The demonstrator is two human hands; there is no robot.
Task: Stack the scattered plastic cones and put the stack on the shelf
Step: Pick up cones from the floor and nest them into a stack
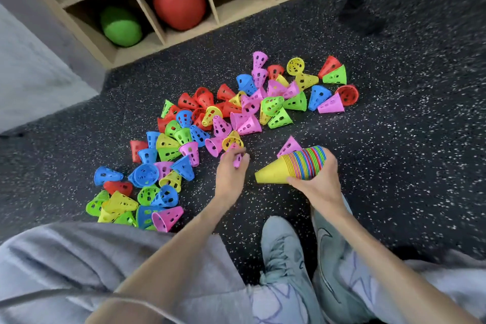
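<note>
Several small perforated plastic cones [210, 118] in pink, blue, green, yellow and red lie scattered across the dark speckled floor. My right hand [319, 181] grips a sideways stack of nested cones [297, 166], its yellow tip pointing left and its many coloured rims fanned under my fingers. A loose pink cone [289, 145] lies just behind the stack. My left hand [231, 171] is closed on a pink cone [238, 159] at the near edge of the pile. The wooden cubby shelf [236, 5] stands at the far side of the floor.
The shelf cubbies hold a red ball [180, 2], a green ball [121, 26] and other balls higher up. A grey block [34, 68] sits at the left. My grey-trousered legs and pale sneakers [286, 252] fill the foreground. A dark object [360, 13] lies far right.
</note>
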